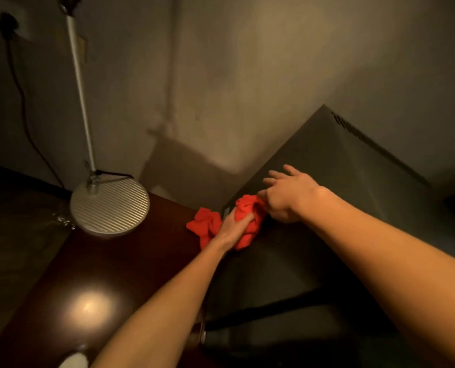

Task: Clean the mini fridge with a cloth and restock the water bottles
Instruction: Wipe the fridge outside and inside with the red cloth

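Dim corner: crumpled red cloth (247, 221) gripped by left hand (233, 229), right hand (287, 197) apparently pinching it.

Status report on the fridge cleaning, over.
Left hand grips crumpled red cloth at dark mini fridge top corner. Right hand pinches it. No obstruction seen.

Left hand (234, 227) clenched (bare forearm extended); right hand (287, 197) fingers (276, 175) spread.

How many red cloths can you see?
1. The crumpled red cloth lies at the near left corner of the dark mini fridge's top, spilling onto the dark wooden table. The left hand grips it; the right hand touches it. Others may be hidden.
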### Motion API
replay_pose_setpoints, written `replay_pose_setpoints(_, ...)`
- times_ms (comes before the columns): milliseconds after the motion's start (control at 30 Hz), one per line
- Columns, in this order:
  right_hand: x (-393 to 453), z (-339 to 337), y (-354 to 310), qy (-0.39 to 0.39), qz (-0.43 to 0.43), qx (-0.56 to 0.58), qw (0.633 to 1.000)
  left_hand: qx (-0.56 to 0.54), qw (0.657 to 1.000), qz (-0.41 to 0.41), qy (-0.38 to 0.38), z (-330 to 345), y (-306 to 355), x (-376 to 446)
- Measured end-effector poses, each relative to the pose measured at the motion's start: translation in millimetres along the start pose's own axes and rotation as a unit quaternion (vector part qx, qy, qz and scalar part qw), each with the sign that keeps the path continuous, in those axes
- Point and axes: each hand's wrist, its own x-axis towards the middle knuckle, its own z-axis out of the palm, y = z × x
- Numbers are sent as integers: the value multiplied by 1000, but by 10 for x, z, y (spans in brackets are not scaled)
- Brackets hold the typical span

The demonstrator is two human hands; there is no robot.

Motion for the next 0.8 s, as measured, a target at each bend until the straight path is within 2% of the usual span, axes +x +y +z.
replay_pose_setpoints(100, -263, 31, -77, -10, 5, 5, 1000, 9, 999, -6, -32, 60, 53, -364)
replay_pose_setpoints(333, -953, 26, -120, 28, 0, 2, 1000, 18, 1000, -16, -14, 303, 140, -1017)
replay_pose_setpoints(500, -1306, 17, -95, 56, -1, 7, 998, 20, 995, 95, -30, 519, 556, -1505)
replay_pose_setpoints(700, -1217, -64, -234, 80, -21, -2, 997, -3, 993, 118, -21, 594, 657, -1546)
replay_pose_setpoints(800, -1012, 22, -367, 75, -28, 1, 997, -29, 994, 107, -7, 547, 456, -1442)
